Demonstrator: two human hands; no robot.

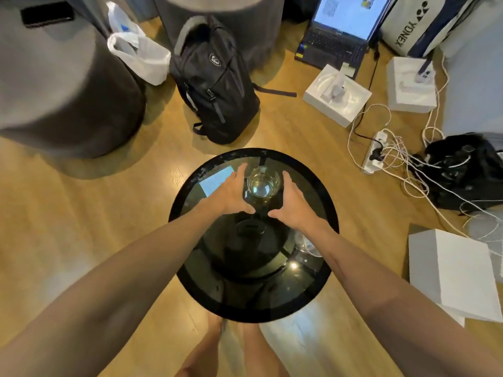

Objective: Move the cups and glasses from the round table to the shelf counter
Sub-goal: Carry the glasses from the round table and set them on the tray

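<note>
- The wooden floor [313, 137] around the round tabletop [190, 281] carries a grey armchair [62, 91], a black backpack [215, 83], an open laptop [343, 31], white boxes [337, 96] and a power strip [377, 152] with tangled cables.
- The tabletop is dark glass with a black rim, standing directly below the person.
- The left hand [231, 191] and right hand [294, 202] flank a clear glass [263, 183] on the far half of the tabletop.
- The grip: both hands cup the glass from opposite sides, fingers fairly straight along its wall and thumbs tucked near its base. Whether they are squeezing it yet I cannot tell.
- The glass stands upright and seems to hold some clear liquid.
- A second clear glass item [307, 244] shows partly behind the right forearm; its form is unclear.
- Step in hand, by my reading: taking hold of this glass for the carry.
- Next move calls for a firm, level lift, then turning toward the shelf counter, which is out of view.
</note>
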